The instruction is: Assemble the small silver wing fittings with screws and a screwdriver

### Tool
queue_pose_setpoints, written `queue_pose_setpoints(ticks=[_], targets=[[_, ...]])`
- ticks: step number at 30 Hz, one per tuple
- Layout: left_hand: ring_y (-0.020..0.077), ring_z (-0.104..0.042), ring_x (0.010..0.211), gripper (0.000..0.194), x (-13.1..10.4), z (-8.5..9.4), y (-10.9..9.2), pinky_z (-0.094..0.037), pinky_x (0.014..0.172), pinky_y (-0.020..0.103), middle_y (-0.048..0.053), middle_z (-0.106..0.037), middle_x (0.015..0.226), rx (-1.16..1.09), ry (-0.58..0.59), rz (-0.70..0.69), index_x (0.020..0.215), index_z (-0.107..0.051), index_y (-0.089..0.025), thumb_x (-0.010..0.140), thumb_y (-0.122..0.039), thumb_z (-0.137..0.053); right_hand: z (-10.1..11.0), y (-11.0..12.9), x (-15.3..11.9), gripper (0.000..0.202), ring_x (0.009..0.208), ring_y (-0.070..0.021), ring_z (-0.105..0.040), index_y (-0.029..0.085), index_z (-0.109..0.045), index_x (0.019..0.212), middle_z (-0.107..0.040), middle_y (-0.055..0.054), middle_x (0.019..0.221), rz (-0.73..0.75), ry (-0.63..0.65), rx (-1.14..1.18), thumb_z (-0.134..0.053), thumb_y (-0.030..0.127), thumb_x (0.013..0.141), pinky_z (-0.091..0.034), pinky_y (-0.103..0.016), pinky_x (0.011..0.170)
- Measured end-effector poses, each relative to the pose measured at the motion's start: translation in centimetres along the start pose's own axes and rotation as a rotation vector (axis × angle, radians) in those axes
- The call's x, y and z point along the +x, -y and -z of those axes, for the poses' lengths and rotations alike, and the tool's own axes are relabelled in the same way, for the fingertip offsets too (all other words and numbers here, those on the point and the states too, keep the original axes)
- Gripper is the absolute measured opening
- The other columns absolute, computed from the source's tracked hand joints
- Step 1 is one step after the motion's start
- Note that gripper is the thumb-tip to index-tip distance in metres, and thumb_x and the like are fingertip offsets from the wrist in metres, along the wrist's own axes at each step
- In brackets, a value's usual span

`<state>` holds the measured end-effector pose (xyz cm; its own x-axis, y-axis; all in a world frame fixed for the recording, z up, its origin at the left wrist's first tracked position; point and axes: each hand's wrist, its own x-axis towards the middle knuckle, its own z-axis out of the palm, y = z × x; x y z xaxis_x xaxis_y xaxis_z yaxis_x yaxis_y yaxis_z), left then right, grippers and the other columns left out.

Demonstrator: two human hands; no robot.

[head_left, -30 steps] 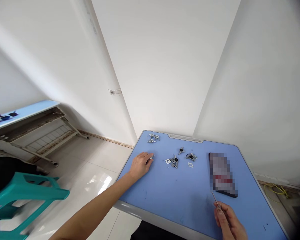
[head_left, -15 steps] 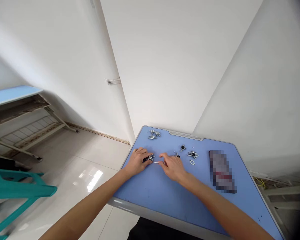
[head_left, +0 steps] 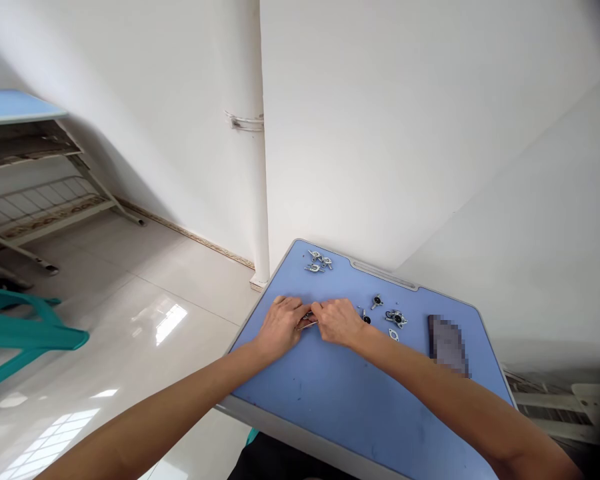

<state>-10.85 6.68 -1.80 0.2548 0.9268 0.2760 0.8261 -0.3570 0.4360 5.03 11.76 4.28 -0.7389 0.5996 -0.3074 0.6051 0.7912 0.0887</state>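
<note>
My left hand point(head_left: 281, 325) is closed on a small metal part point(head_left: 307, 317) low over the blue table point(head_left: 320, 393). Against it, my right hand point(head_left: 337, 321) is closed too, with a thin, light-coloured piece point(head_left: 307, 326) running between the fingers of both hands. Most of what the hands hold is covered by the fingers. Just right of my right hand lies a metal part with a black centre point(head_left: 367, 320). Beyond it are a similar part point(head_left: 377, 302), a cluster of metal parts point(head_left: 396, 319) and a flat oval plate with holes point(head_left: 393, 335).
Several small metal parts point(head_left: 320, 261) lie near the table's far left corner. A blurred dark object point(head_left: 449, 345) rests on the right side. White walls stand behind the table. A teal stool point(head_left: 35, 327) and another blue-topped desk point(head_left: 17, 107) are at the left.
My right hand has moved left and closed up against my left hand, so the metal part is more covered. The camera view has also shifted and turned.
</note>
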Motion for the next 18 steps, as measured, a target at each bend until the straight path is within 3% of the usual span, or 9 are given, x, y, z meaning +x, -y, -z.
queue_pose_setpoints(ticks=[9, 13, 15, 18], targets=[[0.0228, -0.060, 0.078, 0.028, -0.2, 0.0, 0.1, -0.039, 0.077, 0.036, 0.006, -0.067, 0.080, -0.002, 0.050, -0.057, 0.119, -0.063, -0.017, 0.097, -0.026, -0.049, -1.1, 0.2, -0.6, 0.019, 0.074, -0.0199, -0.067, 0.013, -0.063, 0.100, -0.073, -0.010, 0.084, -0.021, -0.097, -0.023, -0.044, 0.019, 0.098, -0.035, -0.027, 0.056], [0.0259, -0.062, 0.086, 0.030, -0.6, 1.5, -0.3, -0.042, 0.082, 0.039, 0.009, -0.069, 0.088, -0.141, 0.085, 0.033, 0.119, -0.063, -0.015, 0.091, -0.020, -0.054, -2.0, 0.3, -1.0, 0.026, 0.074, -0.0161, -0.063, 0.016, -0.064, 0.093, -0.070, -0.006, 0.081, 0.019, -0.208, -0.017, -0.043, 0.029, 0.102, -0.031, -0.027, 0.055], [0.0233, -0.061, 0.085, 0.032, -0.7, 3.3, -0.6, -0.045, 0.079, 0.035, 0.008, -0.068, 0.091, -0.380, 0.169, 0.090, 0.118, -0.061, -0.016, 0.087, -0.022, -0.057, -2.3, 0.4, -1.5, 0.030, 0.069, -0.0141, -0.058, 0.017, -0.063, 0.087, -0.067, -0.004, 0.075, 0.053, -0.306, -0.022, -0.042, 0.031, 0.103, -0.029, -0.028, 0.054], [0.0182, -0.057, 0.077, 0.032, -0.9, 6.3, -0.8, -0.047, 0.069, 0.029, 0.006, -0.065, 0.092, -0.855, 0.484, 0.175, 0.113, -0.061, -0.018, 0.091, -0.039, -0.053, -2.0, 0.5, -2.6, 0.031, 0.058, -0.0121, -0.045, 0.018, -0.058, 0.074, -0.053, 0.001, 0.059, 0.216, -0.665, -0.099, -0.046, 0.026, 0.102, -0.024, -0.029, 0.052]])
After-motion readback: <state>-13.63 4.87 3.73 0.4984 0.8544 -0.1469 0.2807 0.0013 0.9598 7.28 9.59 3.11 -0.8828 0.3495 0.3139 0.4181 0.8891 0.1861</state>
